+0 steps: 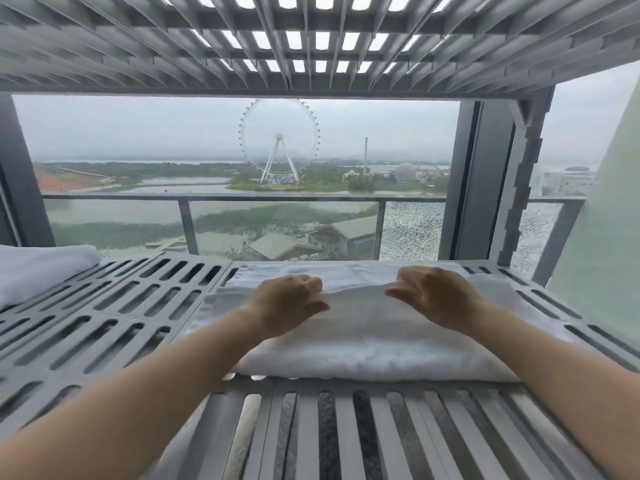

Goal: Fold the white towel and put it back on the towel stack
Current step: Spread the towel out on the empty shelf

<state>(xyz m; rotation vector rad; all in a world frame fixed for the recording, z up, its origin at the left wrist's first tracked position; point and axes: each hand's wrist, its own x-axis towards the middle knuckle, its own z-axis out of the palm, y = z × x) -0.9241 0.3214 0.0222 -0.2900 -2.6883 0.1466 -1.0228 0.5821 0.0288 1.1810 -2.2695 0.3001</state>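
A folded white towel [363, 341] lies in the middle of a grey slatted shelf [121, 306], on top of more white towel layers that stick out at its left and far side. My left hand [287, 303] rests on the towel's left part, fingers curled over the far fold edge and thumb pointing right. On the right part, my right hand [436, 299] is curled over the same edge with its thumb pointing left. Both hands seem to grip the upper layer. The fingertips are hidden behind the knuckles.
Another white towel [31, 271] lies at the shelf's far left. A second slatted shelf [311, 46] hangs close overhead. A grey shelf post [519, 185] stands at the back right. Behind the shelf is a window [242, 150].
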